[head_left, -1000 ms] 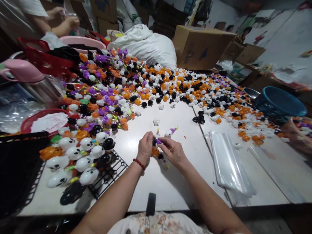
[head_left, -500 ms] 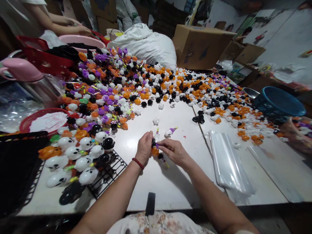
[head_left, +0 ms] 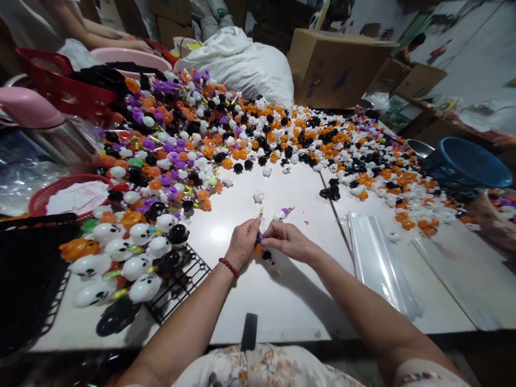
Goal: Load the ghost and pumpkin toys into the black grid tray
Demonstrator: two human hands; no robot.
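Observation:
My left hand [head_left: 244, 242], a red bead bracelet at its wrist, is closed around a small plastic toy [head_left: 258, 237] with black and purple parts. A yellow-tipped stick [head_left: 261, 212] shows above its thumb. Pinched fingers of my right hand [head_left: 288, 241] meet the toy's purple part from the right. An orange piece [head_left: 258, 250] is just below the fingers, partly hidden; I cannot tell whether it is joined to the toy. Beneath the hands lies a black piece with a yellow tip [head_left: 271, 262]. A white and purple toy [head_left: 284, 213] and a white figure [head_left: 258, 197] lie beyond.
A wide heap of small orange, white, black and purple pieces [head_left: 298, 134] covers the table's back. To the left, larger skull-faced toys [head_left: 137, 266] sit by a black grid tray [head_left: 181, 282]. Clear plastic bags [head_left: 381, 269] lie right. Another person's arm [head_left: 116, 43] is at upper left.
The view has shifted slightly. My right fingers have moved a little against the toy, and both hands still meet at it. The pieces on the table look unchanged.

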